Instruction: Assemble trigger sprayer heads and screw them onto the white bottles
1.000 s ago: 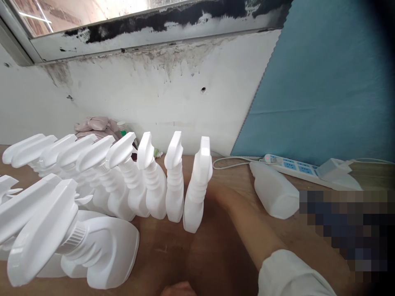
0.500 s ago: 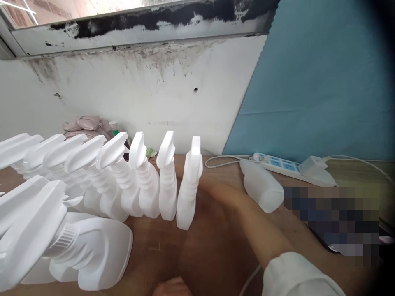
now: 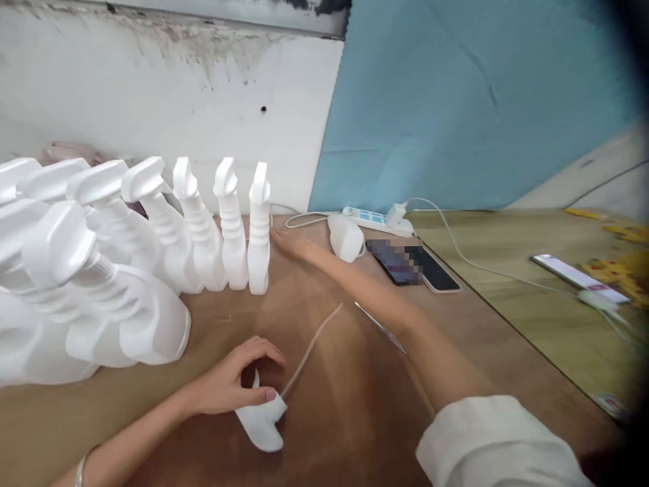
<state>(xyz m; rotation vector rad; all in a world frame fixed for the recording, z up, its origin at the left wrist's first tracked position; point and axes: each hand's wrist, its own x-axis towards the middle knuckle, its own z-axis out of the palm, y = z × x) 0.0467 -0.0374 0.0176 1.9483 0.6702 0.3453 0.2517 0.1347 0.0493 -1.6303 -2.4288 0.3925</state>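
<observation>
Left hand: fingers curled and apart from the thumb (image 3: 268,395), a gap showing between; the hand (image 3: 238,382) rests its thumb on a trigger spray head. Whether the hidden fingers grip it, I cannot tell.
Right hand: stretched far forward and blurred; the hand (image 3: 289,241) is just beside the end bottle (image 3: 259,260). Whether it touches it, or how far open it is, I cannot tell.
Trigger spray head: loose, white, near the front of the table (image 3: 481,331), under the left thumb; its thin dip tube (image 3: 311,348) slants away to the right.
Spray head and end bottle: the step in hand looks like managing the loose head on the left while reaching to the row's end on the right. The next move seems to call for a secure left hold, the tube kept clear, and a light right touch beside the tall bottle.
Spray bottles: a row to the left, the end one upright; more (image 3: 152,321) crowd nearer.
Tipped bottle: white (image 3: 345,238), beyond the right forearm, near a power strip (image 3: 375,220).
Metal tool: slim, possibly tweezers (image 3: 379,327), beside the forearm.
</observation>
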